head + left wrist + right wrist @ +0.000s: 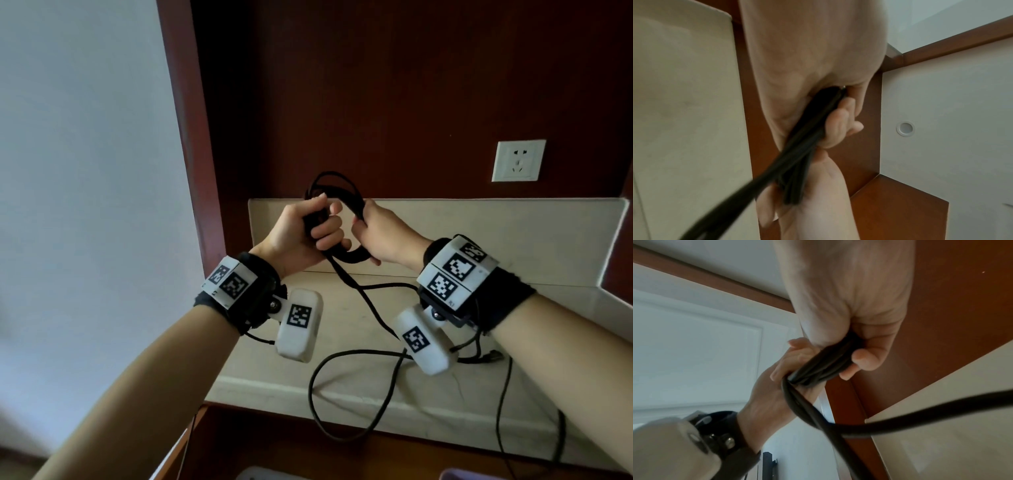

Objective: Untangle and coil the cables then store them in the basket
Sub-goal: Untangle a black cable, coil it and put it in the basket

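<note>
Roughly midway, I would judge: part of the black cable (346,219) is already gathered into loops, and those loops sit between the two hands, held up above the counter (513,240). The left hand (301,236) has its fingers curled round one side of the bundle, several strands running through the fist, as the left wrist view shows. The right hand (383,233) is closed round the other side, thumb and fingers wrapped over the same stack of strands. The hands are just beside each other, nearly touching.

Not yet coiled is the tail (363,301). It drops from below the left hand, passes down between the wrists, lies in loose curves on the counter beneath them, and one wide loop sags over the near edge. Near the right wrist a plug end (495,356) rests on the counter; whether it belongs to this cable or another I cannot tell, since the strands cross there. A further thin lead hangs down below the right forearm.

So what remains, by my reading, is drawing the slack up into more turns, freeing any crossings, and securing the coil. Storage is also left: no basket is clearly in view, only unclear shapes at the bottom edge below the arms.
</note>
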{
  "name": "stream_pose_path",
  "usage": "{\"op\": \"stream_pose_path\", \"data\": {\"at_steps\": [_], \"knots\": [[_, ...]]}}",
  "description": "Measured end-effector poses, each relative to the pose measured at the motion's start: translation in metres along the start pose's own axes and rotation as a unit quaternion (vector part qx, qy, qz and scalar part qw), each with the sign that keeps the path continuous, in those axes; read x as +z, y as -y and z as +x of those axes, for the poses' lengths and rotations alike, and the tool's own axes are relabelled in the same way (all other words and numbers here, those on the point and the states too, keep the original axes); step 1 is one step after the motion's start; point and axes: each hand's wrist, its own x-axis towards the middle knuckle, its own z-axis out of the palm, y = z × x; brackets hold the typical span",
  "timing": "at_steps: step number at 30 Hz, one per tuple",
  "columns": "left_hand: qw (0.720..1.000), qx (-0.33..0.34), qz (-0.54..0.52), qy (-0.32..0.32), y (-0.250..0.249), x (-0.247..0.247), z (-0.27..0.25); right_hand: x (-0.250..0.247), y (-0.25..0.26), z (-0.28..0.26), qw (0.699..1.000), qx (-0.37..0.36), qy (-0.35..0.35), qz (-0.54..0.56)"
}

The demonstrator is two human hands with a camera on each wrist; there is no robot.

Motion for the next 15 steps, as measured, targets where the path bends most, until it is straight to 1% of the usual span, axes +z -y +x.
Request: {"op": "stream_pose_path", "data": {"at_steps": [2,4,5,7,8,10,12,13,15], "knots": [[0.999,0.006,-0.019,-0.038,0.001,0.001,0.0,0.002,0.001,-0.001,1.0,0.002,0.008,0.027],[0.996,0.021,-0.025,-0.088,-0.001,0.003,0.001,0.007,0.001,-0.005,0.989,0.022,0.03,0.144],[0.992,0.035,-0.025,-0.115,-0.003,0.003,0.001,0.01,0.001,-0.008,0.979,0.029,0.052,0.193],[0.985,0.072,-0.031,-0.157,-0.01,0.0,0.003,0.014,-0.002,-0.015,0.967,0.017,0.122,0.222],[0.98,0.089,-0.036,-0.172,-0.014,-0.002,0.003,0.016,-0.005,-0.019,0.964,-0.002,0.16,0.214],[0.975,0.112,-0.046,-0.186,-0.022,-0.005,0.003,0.019,-0.01,-0.024,0.965,-0.034,0.217,0.144],[0.975,0.124,-0.051,-0.176,-0.029,-0.006,0.002,0.02,-0.018,-0.022,0.969,-0.041,0.236,0.055],[0.977,0.125,-0.048,-0.165,-0.033,-0.005,0.0,0.019,-0.022,-0.02,0.969,-0.044,0.243,0.028],[0.983,0.124,-0.03,-0.133,-0.042,-0.003,-0.004,0.016,-0.033,-0.018,0.965,-0.03,0.258,0.028]]}}
